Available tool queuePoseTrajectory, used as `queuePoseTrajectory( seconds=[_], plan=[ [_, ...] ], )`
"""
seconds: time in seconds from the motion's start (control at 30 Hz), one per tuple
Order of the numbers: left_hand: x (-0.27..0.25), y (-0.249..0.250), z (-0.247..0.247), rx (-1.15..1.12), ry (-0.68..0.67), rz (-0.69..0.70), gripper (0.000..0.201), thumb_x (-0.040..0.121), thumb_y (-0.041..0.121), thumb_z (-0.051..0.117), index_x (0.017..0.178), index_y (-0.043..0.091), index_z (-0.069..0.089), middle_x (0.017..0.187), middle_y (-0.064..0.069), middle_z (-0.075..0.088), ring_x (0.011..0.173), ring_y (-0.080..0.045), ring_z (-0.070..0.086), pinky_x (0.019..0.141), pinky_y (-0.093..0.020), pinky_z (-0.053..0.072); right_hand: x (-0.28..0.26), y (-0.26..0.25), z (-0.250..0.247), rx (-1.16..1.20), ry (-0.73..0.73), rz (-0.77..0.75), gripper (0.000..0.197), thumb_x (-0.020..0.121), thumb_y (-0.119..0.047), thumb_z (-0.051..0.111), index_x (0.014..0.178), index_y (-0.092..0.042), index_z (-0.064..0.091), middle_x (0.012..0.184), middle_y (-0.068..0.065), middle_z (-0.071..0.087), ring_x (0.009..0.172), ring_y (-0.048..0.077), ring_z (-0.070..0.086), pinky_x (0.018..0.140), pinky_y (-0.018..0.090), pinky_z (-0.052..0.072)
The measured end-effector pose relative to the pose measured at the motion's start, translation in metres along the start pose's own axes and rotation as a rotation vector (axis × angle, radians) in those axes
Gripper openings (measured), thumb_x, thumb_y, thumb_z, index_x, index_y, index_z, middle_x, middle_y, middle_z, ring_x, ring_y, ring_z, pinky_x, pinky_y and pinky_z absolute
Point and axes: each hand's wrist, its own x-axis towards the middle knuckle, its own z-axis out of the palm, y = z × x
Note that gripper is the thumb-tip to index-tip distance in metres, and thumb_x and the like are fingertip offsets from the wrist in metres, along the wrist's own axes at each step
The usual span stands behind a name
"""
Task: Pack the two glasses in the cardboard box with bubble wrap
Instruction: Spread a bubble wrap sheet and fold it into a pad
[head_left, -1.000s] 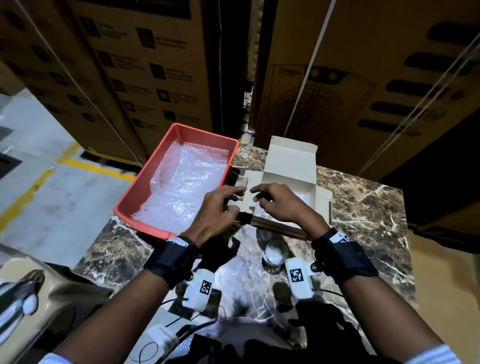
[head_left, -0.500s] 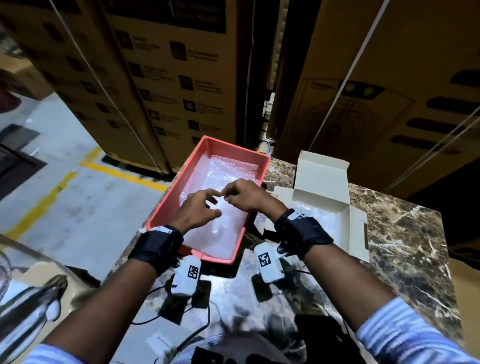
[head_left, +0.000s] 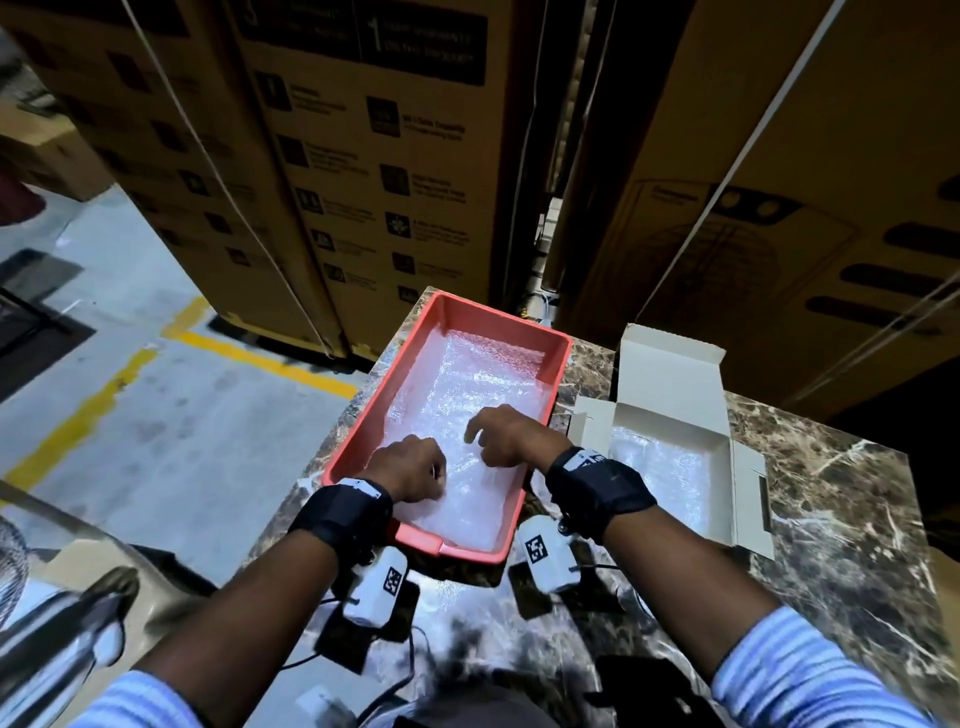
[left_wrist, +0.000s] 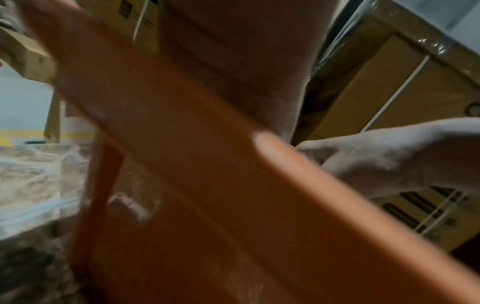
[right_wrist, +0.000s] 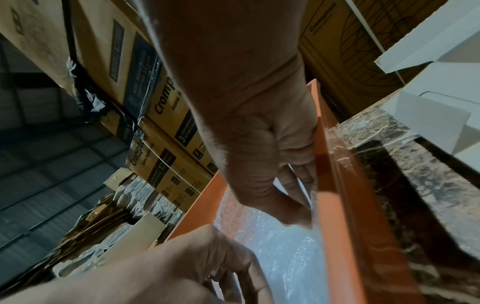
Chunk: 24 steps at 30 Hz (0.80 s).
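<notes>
Bubble wrap (head_left: 467, 415), clear and dimpled, lies in sheets filling the red plastic tray (head_left: 358, 431) at centre frame. Left hand (head_left: 410, 467) sits knuckles-up at the tray's near end, fingers curled down into the wrap; whether they pinch a sheet cannot be told. Right hand (head_left: 511, 434) is just beside it, fingers bent, tips on or just above the wrap; grip also unclear. From the right wrist, the right hand's fingers (right_wrist: 296, 181) reach down beside the tray's orange-red inner wall (right_wrist: 337, 205), the left hand (right_wrist: 182, 263) low in frame. Left wrist view is badly blurred: mostly tray rim (left_wrist: 233, 185). Right of the tray, apart from it, the small cardboard box (head_left: 670, 374) lies open, pale grey-white, flaps spread, lid flap standing at the back, a sheet of wrap lining its floor (head_left: 660, 467). No glasses can be made out. Both rest on a brown veined marble tabletop (head_left: 831, 519), glossy. Tall strapped brown cartons (head_left: 363, 156) fill the upper frame; "Crompton" reads on cartons (right_wrist: 163, 98) at the right wrist view's left. Lower left, grey concrete floor with yellow lines (head_left: 93, 405).
</notes>
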Motion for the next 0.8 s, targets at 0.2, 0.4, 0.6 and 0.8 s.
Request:
queuePoseTrajectory(
  seconds=[0.2, 0.4, 0.6, 0.8],
  plan=[
    [-0.013, 0.002, -0.027, -0.278, 0.107, 0.108, 0.009, 0.093, 0.027, 0.062, 0.094, 0.018, 0.065, 0.097, -0.002, 0.073, 0.096, -0.025, 0.066, 0.085, -0.038, 0.052, -0.021, -0.003, -0.018, 0.041, -0.048, -0.085, 0.049, 0.089, -0.003, 0.055, 0.133, -0.025, 0.062, 0.123, 0.003, 0.059, 0.104, 0.024, 0.059, 0.080, 0.030, 0.050],
    [-0.018, -0.005, -0.056, -0.919, 0.341, 0.231, 0.010, 0.098, 0.015, 0.063, 0.091, 0.013, 0.058, 0.065, -0.002, 0.066, 0.061, -0.016, 0.062, 0.064, -0.030, 0.049, -0.043, 0.016, -0.025, 0.204, -0.090, -0.140, 0.097, 0.077, -0.035, 0.085, 0.157, -0.028, 0.032, 0.155, -0.002, 0.044, 0.138, 0.022, 0.048, 0.112, 0.044, 0.044],
    [-0.030, 0.015, -0.079, -1.231, 0.485, 0.273, 0.015, 0.099, 0.028, 0.068, 0.104, 0.014, 0.063, 0.070, -0.002, 0.063, 0.057, -0.016, 0.055, 0.061, -0.033, 0.051, -0.054, 0.026, -0.027, 0.698, 0.308, -0.276, 0.018, 0.094, -0.029, 0.070, 0.087, -0.012, 0.069, 0.085, 0.008, 0.072, 0.078, 0.013, 0.071, 0.079, 0.045, 0.060],
    [-0.060, 0.037, -0.093, -1.134, 0.261, 0.420, 0.032, 0.087, 0.040, 0.079, 0.104, 0.013, 0.074, 0.096, -0.009, 0.075, 0.090, -0.023, 0.067, 0.088, -0.035, 0.048, -0.105, 0.036, -0.053, 1.124, 0.592, -0.318, 0.021, 0.101, -0.017, 0.057, 0.090, -0.002, 0.065, 0.078, 0.008, 0.065, 0.076, 0.020, 0.066, 0.073, 0.033, 0.060]
  ],
)
